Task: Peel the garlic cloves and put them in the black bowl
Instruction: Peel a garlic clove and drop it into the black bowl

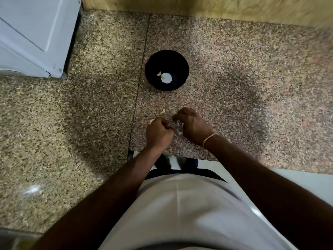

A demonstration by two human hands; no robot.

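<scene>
Seen from the head camera, a person in a pale shirt [189, 210] stands at a speckled granite counter [252, 78] with both forearms reaching forward over its near edge. The left hand [158, 131] is curled into a loose fist with its fingers folded toward the palm, and a pale garlic clove [152, 121] peeks out at its 11 o'clock side, apparently gripped there. The right hand [192, 123] sits just beside it at 3 o'clock, its fingers bent downward and drawn together over small whitish bits [178, 123] between the two hands; whether those fingers actually pinch anything cannot be told, since motion blur and the knuckles hide the tips. A thin bracelet [209, 138] circles the right wrist. Another loose clove [163, 111] lies on the counter at about 12 o'clock from the left hand, near but not touching it. The black bowl [166, 56] stands farther up the counter, at 12 o'clock from the hands and well apart from them; inside it lie a small peeled clove [159, 74] and a bright white patch [166, 78] at the bottom. A white appliance [34, 37] occupies the counter's 10 o'clock corner, and a yellowish wall [216, 8] runs along the far edge.
</scene>
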